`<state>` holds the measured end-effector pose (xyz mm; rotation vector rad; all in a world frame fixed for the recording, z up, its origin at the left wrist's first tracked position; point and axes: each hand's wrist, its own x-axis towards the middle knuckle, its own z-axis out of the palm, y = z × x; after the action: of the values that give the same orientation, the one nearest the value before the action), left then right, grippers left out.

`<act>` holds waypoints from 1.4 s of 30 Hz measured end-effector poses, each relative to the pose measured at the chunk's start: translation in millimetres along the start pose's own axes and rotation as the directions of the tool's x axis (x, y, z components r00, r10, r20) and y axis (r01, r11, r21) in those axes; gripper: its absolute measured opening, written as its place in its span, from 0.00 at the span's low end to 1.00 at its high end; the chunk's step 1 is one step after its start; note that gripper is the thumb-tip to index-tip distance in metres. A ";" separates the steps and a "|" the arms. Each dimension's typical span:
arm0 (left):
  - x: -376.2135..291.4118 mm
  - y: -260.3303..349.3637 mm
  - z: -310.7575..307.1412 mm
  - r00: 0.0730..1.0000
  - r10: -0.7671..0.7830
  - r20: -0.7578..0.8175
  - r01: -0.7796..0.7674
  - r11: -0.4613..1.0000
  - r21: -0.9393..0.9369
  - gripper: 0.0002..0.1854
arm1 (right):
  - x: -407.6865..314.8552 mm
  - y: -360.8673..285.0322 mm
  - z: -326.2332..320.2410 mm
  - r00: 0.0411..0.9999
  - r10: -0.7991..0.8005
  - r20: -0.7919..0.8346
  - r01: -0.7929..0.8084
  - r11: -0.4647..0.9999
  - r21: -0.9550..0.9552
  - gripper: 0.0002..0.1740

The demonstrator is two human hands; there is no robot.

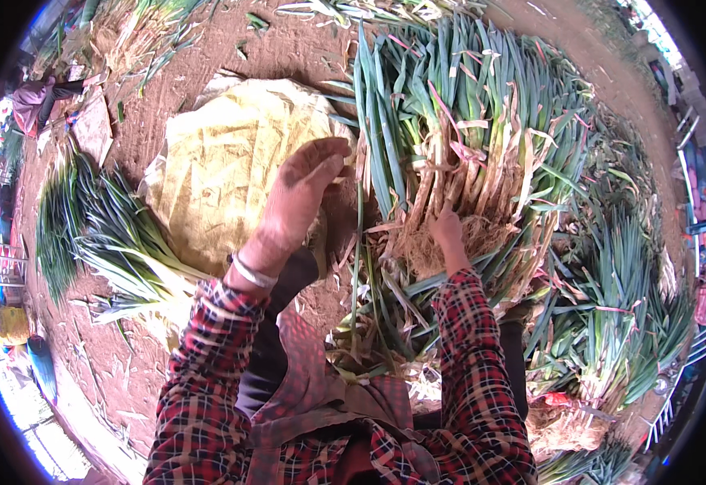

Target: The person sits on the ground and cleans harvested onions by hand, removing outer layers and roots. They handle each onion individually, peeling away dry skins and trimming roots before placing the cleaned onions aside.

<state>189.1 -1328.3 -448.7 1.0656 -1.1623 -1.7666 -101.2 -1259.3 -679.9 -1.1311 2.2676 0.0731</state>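
My left hand (pixel 301 188) is raised over the right side of a pale yellow woven sack (pixel 231 163). Its fingers are bent with a gap to the thumb, and I see nothing held in it. A white band (pixel 254 271) circles that wrist. To the right lies a big heap of green onions (pixel 468 109), leaves pointing away from me and brown stalks and roots towards me. My right hand (pixel 448 233) reaches into this heap and grips stalks just above the tangled roots (pixel 419 251). Its fingertips are partly hidden among them.
Bundled green onions (pixel 110 224) lie on the soil left of the sack. Another bundle (pixel 613 333) is at the right, beside loose trimmed leaves (pixel 619 163). Leaf scraps (pixel 389 321) cover the ground before my lap. A seated person (pixel 43 103) is at the far left.
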 end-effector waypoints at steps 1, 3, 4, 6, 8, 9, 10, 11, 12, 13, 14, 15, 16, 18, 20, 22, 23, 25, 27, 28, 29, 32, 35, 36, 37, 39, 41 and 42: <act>1.6 0.5 1.7 1.000 -0.029 0.008 0.029 1.000 0.011 0.16 | -11.0 3.8 -4.4 1.000 -0.023 0.000 0.023 0.979 0.203 0.40; 10.0 -13.9 3.4 0.997 -0.065 0.048 0.064 0.997 0.032 0.15 | -51.0 10.9 -9.1 0.994 -0.103 0.033 0.066 0.822 0.566 0.31; 13.5 -17.0 7.4 0.996 -0.084 0.032 0.083 0.996 0.022 0.15 | -76.0 12.5 -13.3 0.984 -0.167 0.059 0.075 0.692 0.718 0.25; 16.9 -28.8 3.5 0.991 -0.130 -0.043 0.130 0.991 0.008 0.15 | -156.6 -19.9 -32.7 0.959 -0.278 0.060 0.091 0.500 0.861 0.19; 31.0 -57.0 9.6 0.986 -0.158 -0.048 0.158 0.987 0.016 0.18 | -226.5 -12.4 -19.5 0.970 -0.241 -0.005 0.122 0.474 0.872 0.16; 36.6 -74.1 8.7 0.983 -0.184 -0.021 0.184 0.983 0.022 0.20 | -268.5 -9.5 -13.2 0.945 -0.316 -0.082 0.231 0.470 0.852 0.12; 35.8 -84.0 12.6 0.963 -0.270 -0.009 0.270 0.962 0.044 0.21 | -303.2 -4.4 -3.3 0.920 -0.387 -0.064 0.215 0.360 0.908 0.14; 32.2 -88.8 25.9 0.934 -0.357 0.018 0.355 0.933 0.067 0.23 | -345.5 -3.6 -0.7 0.937 -0.346 -0.044 0.161 0.317 0.935 0.21; 23.2 -83.9 46.7 0.903 -0.416 0.112 0.413 0.910 0.049 0.25 | -370.4 17.6 25.4 0.957 -0.287 -0.049 0.186 0.472 0.862 0.25; 18.0 -88.3 53.1 0.869 -0.417 0.265 0.438 0.898 -0.026 0.23 | -404.7 7.9 15.5 0.974 -0.194 0.119 0.013 0.573 0.820 0.27; 14.3 -99.0 57.5 0.882 -0.380 0.280 0.423 0.899 -0.114 0.22 | -417.0 10.4 23.2 0.960 -0.254 0.121 0.061 0.606 0.793 0.28; 12.0 -106.7 68.6 0.887 -0.341 0.311 0.412 0.890 -0.197 0.20 | -425.2 14.4 29.1 0.948 -0.297 0.114 0.107 0.635 0.765 0.29; 3.0 -100.7 76.6 0.892 -0.284 0.352 0.384 0.886 -0.260 0.20 | -422.1 13.8 32.4 0.951 -0.310 -0.020 0.218 0.621 0.753 0.30; -7.4 -92.2 76.8 0.830 -0.207 0.518 0.422 0.840 -0.341 0.22 | -373.0 40.6 46.2 0.913 -0.372 -0.168 0.382 0.634 0.672 0.22; -23.8 -77.6 81.0 0.802 -0.091 0.590 0.403 0.812 -0.423 0.28 | -343.4 -3.0 -12.4 0.927 -0.207 -0.313 0.375 0.543 0.751 0.20; -37.5 -58.5 101.7 0.754 -0.025 0.656 0.396 0.814 -0.424 0.30 | -295.2 -15.1 -46.2 0.778 -0.255 -0.574 0.607 0.541 0.582 0.21; -41.2 -54.7 108.9 0.733 0.004 0.680 0.391 0.816 -0.427 0.30 | -277.4 -20.6 -64.6 0.798 -0.272 -0.537 0.600 0.436 0.671 0.21; -50.6 -43.6 113.0 0.763 0.055 0.644 0.332 0.821 -0.464 0.31 | -253.8 -38.6 -81.2 0.780 -0.319 -0.538 0.603 0.153 0.783 0.18; -57.1 -27.7 107.8 0.797 0.068 0.600 0.324 0.791 -0.520 0.27 | -255.8 -54.2 -88.9 0.807 -0.321 -0.495 0.495 -0.087 0.864 0.21; -51.0 -34.7 105.7 0.818 0.082 0.570 0.288 0.799 -0.528 0.25 | -250.4 -56.5 -85.3 0.807 -0.333 -0.488 0.475 -0.125 0.871 0.22; -44.8 -41.8 104.6 0.836 0.096 0.541 0.253 0.807 -0.534 0.23 | -245.3 -56.9 -83.1 0.806 -0.343 -0.482 0.454 -0.162 0.876 0.22; -46.8 -40.5 107.1 0.842 0.120 0.526 0.233 0.799 -0.555 0.21 | -245.0 -53.6 -85.0 0.768 -0.370 -0.522 0.521 -0.112 0.846 0.23; -46.8 -43.5 108.1 0.872 0.069 0.485 0.224 0.825 -0.519 0.21 | -241.9 -56.5 -75.7 0.669 -0.358 -0.651 0.673 -0.081 0.736 0.19; -47.3 -45.6 109.1 0.870 0.036 0.492 0.245 0.833 -0.495 0.21 | -245.6 -55.8 -71.9 0.653 -0.349 -0.673 0.698 -0.067 0.713 0.18; -47.8 -47.6 109.3 0.867 0.004 0.499 0.268 0.840 -0.472 0.21 | -249.6 -54.6 -68.4 0.635 -0.340 -0.694 0.723 -0.053 0.688 0.16; -48.1 -55.9 113.3 0.833 -0.001 0.553 0.270 0.874 -0.404 0.23 | -259.0 -47.5 -67.1 0.685 -0.251 -0.684 0.726 0.150 0.671 0.12; -40.5 -70.5 109.2 0.889 0.054 0.455 0.081 0.959 -0.273 0.26 | -281.5 -53.6 -70.3 0.757 -0.202 -0.622 0.641 0.417 0.645 0.12; -38.0 -60.8 112.2 0.894 -0.025 0.447 0.173 0.940 -0.293 0.27 | -283.8 -51.1 -55.0 0.675 -0.191 -0.713 0.713 0.420 0.562 0.11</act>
<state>91.3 -1240.6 -470.3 0.5491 -1.0263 -2.2654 40.3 -1106.7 -472.9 -1.2672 1.8311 -1.6108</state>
